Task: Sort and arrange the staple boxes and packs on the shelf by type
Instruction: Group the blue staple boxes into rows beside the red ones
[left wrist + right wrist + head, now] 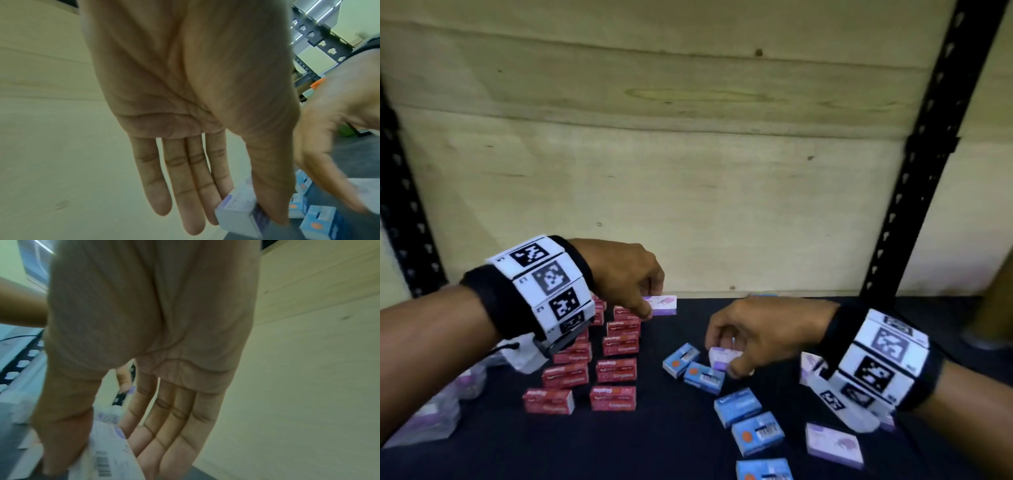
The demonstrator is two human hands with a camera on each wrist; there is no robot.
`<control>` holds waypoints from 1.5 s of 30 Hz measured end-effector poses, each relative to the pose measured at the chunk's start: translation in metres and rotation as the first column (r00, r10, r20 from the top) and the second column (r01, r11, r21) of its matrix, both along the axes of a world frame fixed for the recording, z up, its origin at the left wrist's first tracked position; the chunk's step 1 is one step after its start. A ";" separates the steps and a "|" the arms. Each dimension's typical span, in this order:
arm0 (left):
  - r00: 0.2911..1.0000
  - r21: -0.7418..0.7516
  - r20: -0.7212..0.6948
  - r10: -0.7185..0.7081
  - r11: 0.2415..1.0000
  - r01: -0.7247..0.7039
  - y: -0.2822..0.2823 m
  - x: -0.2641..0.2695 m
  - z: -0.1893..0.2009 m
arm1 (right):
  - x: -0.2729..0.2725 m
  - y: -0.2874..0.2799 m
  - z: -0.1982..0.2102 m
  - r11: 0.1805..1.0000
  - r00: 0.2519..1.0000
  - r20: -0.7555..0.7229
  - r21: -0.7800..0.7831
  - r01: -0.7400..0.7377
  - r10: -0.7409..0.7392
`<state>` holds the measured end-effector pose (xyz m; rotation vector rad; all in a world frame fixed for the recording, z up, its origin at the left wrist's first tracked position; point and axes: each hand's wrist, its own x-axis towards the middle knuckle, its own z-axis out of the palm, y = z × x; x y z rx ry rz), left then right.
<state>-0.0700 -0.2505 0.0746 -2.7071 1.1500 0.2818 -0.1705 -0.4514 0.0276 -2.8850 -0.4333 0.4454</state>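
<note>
While the left hand (625, 270) pinches a purple staple box (663, 304) above the back of the red boxes (616, 370) (two rows running toward the shelf's (482, 455) front edge), the right hand (763, 330) pinches another purple box (724, 357) beside the blue boxes (746, 407) mid-shelf. From the left wrist, thumb and fingers (223, 183) clamp that box (236, 211). From the right wrist, thumb and straight fingers (144, 433) grip a pale, barcoded box (111, 454).

Dark shelf (671, 445): red staple boxes (616, 371) in rows left, blue boxes (756, 433) scattered right, purple box (834, 445) front right.
</note>
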 end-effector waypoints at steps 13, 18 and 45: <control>0.899 -0.080 -0.105 -0.425 0.905 0.418 -0.198 -0.044 -0.045 | -0.001 -0.235 -0.005 0.773 0.784 0.044 -0.137 0.619 -0.620; 0.864 -0.122 -0.110 -0.491 0.869 0.479 -0.250 -0.059 -0.059 | 0.004 -0.264 -0.018 0.728 0.737 0.020 -0.139 0.671 -0.676; 0.961 0.209 -0.021 -0.276 0.939 0.274 -0.219 -0.049 -0.072 | 0.054 -0.218 -0.025 0.900 0.901 -0.003 -0.029 0.434 -0.434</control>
